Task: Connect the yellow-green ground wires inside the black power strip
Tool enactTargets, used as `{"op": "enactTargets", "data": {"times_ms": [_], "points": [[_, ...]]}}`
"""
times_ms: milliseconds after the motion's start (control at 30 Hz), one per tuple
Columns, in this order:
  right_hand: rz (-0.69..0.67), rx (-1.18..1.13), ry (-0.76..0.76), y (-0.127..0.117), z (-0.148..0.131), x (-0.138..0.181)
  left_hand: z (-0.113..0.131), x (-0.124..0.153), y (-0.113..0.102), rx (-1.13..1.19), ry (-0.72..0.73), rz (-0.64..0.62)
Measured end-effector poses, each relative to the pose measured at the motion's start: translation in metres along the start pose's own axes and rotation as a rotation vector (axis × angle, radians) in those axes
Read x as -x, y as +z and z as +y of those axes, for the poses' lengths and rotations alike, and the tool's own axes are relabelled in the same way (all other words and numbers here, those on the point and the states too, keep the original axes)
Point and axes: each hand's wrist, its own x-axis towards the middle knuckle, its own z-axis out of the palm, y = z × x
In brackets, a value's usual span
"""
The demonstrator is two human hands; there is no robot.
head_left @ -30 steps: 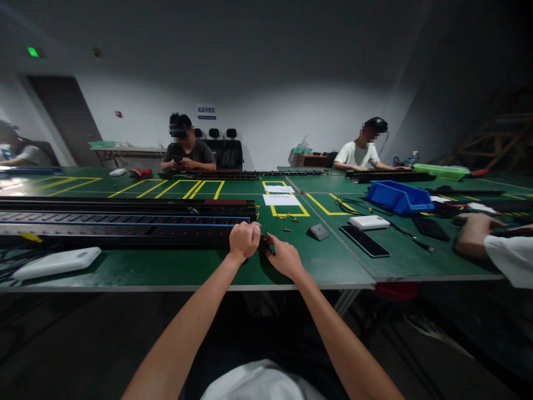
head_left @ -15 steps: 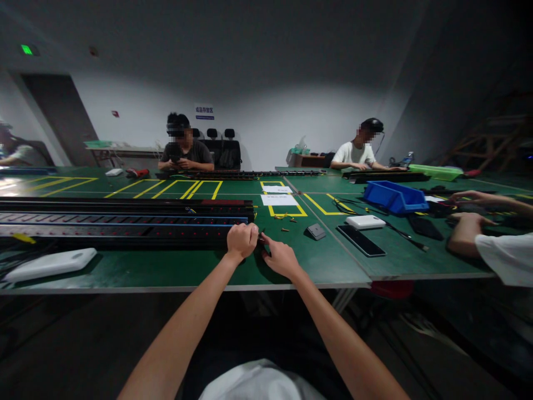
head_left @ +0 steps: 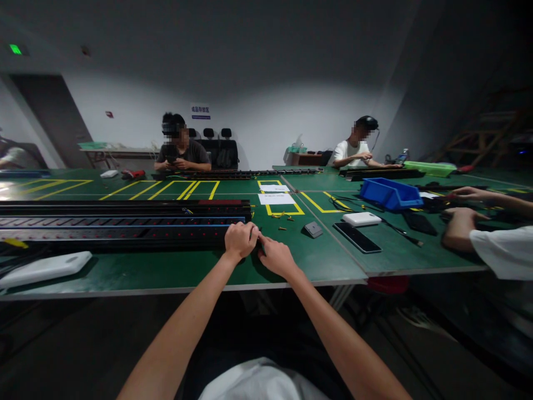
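Closest in, both bare forearms reach out over the near edge of the green table (head_left: 166, 278). The left hand (head_left: 240, 240) is curled into a tight fist right at the near-end corner of the long black socket strip (head_left: 125, 228), which lies flat along the table and runs off to the left. I can't see what's inside the fist, if anything. The right hand (head_left: 275, 256) sits just beside it, palm down, with its fingertips drawn narrow and poking in against the left knuckles. Whether it's pinching some small part there, I honestly can't tell, since the spot is hidden. My read is it's fiddly work on the strip's end, with the left hand steadying and the right doing the fine bit. Any next move there calls for small, careful fingertip motion while the strip is kept from sliding. A flat white device (head_left: 44, 268) lies off to the left by the edge. Just past the hands are some loose screws (head_left: 283, 218), a small grey block (head_left: 313, 229), a dark phone (head_left: 357, 237) and a white power bank (head_left: 361, 218). To the right a co-worker's arm (head_left: 458, 228) rests on the table. Further back are a paper sheet (head_left: 276, 198) and a blue bin (head_left: 390, 194), then two seated people (head_left: 181, 158) at the far side.
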Motion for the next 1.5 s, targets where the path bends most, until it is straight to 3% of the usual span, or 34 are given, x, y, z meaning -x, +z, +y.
{"op": "enactTargets", "data": {"times_ms": [633, 1500], "points": [[-0.004, 0.039, -0.005, -0.0022, -0.0022, 0.0017, 0.0043, -0.0002, -0.0051, 0.021, 0.067, 0.005], [-0.025, 0.011, -0.013, -0.0049, 0.0001, -0.0033, 0.0017, -0.0002, -0.0001, -0.03, 0.026, 0.007]]}}
